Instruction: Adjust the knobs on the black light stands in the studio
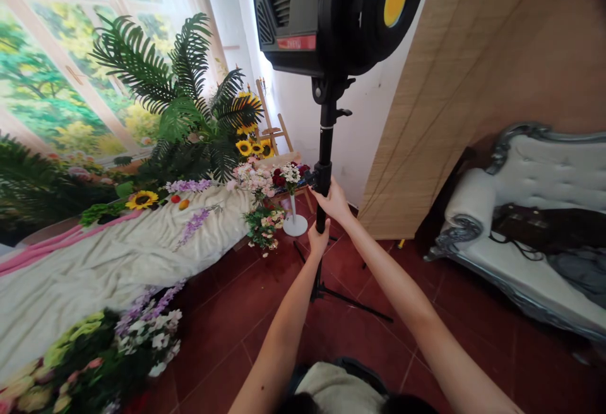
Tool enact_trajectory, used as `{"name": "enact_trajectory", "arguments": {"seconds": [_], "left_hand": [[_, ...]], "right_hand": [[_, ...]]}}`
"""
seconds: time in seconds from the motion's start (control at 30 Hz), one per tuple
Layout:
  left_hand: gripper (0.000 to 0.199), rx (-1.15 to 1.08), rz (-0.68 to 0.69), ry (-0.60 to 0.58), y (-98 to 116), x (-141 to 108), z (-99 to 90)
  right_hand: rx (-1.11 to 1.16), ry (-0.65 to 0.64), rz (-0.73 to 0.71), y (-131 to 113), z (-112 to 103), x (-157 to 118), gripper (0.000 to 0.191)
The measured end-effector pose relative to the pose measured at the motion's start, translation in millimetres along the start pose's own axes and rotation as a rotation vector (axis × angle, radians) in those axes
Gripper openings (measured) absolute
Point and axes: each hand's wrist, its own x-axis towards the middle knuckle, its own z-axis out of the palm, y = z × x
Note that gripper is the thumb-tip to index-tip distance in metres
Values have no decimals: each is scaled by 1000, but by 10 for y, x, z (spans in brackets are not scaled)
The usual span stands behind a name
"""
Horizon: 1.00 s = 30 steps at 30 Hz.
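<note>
A black studio light [296,29] with a yellow disc on its back sits on top of a black light stand [326,142], right in front of me. My left hand [319,239] is wrapped around the stand's pole below the collar. Slightly higher, my right hand [335,202] grips at the collar [322,177], its thumb towards the knob on the left side. Part of that knob is hidden by the fingers. The stand's legs [360,308] are spread on the red tiled floor.
To the left, a cream cloth [208,228] covers a long surface with flowers and fruit. Palm fronds [137,60], sunflowers [244,147] and a wooden easel [283,133] stand behind. A bamboo blind [416,98] hangs to the right, beside a white tufted sofa [544,161] holding dark items.
</note>
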Motion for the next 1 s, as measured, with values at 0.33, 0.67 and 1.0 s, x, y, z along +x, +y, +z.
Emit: {"name": "enact_trajectory", "arguments": {"seconds": [0.33, 0.67, 1.0], "left_hand": [[38, -71, 60, -8, 13, -1, 21], [39, -21, 25, 43, 131, -60, 41], [40, 32, 50, 47, 150, -72, 48]], "right_hand": [[18, -139, 47, 278, -197, -461, 47], [-1, -192, 252, 1277, -247, -1376, 28], [355, -60, 718, 1358, 19, -1417, 33]]}}
